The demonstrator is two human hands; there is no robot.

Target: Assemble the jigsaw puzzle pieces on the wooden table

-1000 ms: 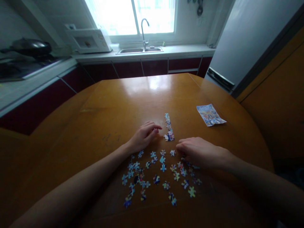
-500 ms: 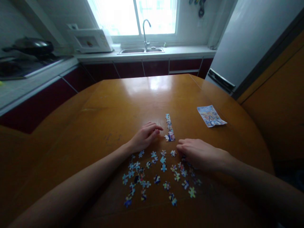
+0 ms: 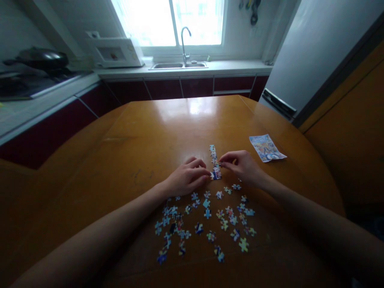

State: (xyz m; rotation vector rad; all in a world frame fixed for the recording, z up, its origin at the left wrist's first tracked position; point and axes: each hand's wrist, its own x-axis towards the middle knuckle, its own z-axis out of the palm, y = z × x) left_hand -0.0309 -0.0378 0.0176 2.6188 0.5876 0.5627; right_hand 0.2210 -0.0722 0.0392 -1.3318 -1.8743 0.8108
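A narrow strip of joined jigsaw pieces (image 3: 213,157) lies on the wooden table, running away from me. At its near left corner rest the fingertips of my left hand (image 3: 190,176), the fingers stretched out and holding nothing. On the strip's right side my right hand (image 3: 241,165) pinches a small puzzle piece (image 3: 221,163) between thumb and index finger, right against the strip's edge. Most of that piece is hidden by the fingertips. Many loose puzzle pieces (image 3: 207,213) are spread over the table nearer to me, below both hands.
A creased printed picture sheet (image 3: 267,148) lies at the right of the table (image 3: 144,132). Beyond the table's far edge are a counter with a sink (image 3: 168,65) and a white microwave (image 3: 115,53). A fridge (image 3: 285,60) stands at the right, a stove with a pan (image 3: 43,59) at the left.
My right hand has moved up from the loose pieces to the strip's right side, a puzzle piece now in its pinch. My left hand has shifted right and touches the strip's near end.
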